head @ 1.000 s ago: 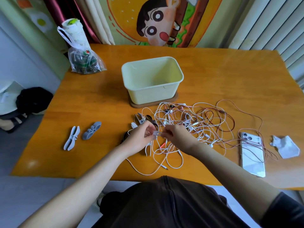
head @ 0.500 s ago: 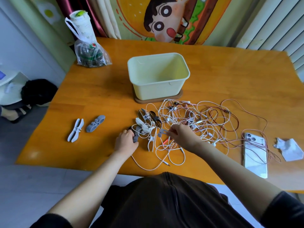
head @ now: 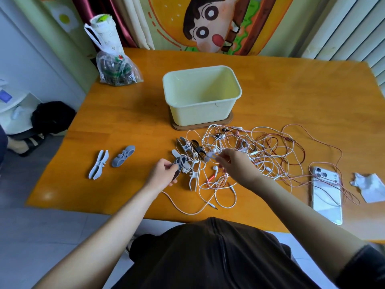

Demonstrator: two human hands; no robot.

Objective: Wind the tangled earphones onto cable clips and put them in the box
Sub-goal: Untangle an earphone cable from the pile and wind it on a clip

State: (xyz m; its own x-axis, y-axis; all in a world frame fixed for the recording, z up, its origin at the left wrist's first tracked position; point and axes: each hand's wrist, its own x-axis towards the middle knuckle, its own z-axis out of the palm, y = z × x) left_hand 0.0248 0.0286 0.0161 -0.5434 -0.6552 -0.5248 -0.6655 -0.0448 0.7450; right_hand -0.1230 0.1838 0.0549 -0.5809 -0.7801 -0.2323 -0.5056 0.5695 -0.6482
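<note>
My left hand (head: pixel 163 175) curls round a grey clip (head: pixel 180 162), held low over the table (head: pixel 125 122). My right hand (head: pixel 236 166) pinches a pale clip (head: pixel 209 157) with its fingertips, just above the tangled earphones (head: pixel 260 149). The box (head: pixel 200 113) stands behind the tangle. Two spare clips (head: pixel 99 164) lie well to the left.

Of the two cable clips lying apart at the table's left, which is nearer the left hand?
The darker grey, rounder clip; the paler, slimmer clip lies beyond it, farther from the left hand.
</note>
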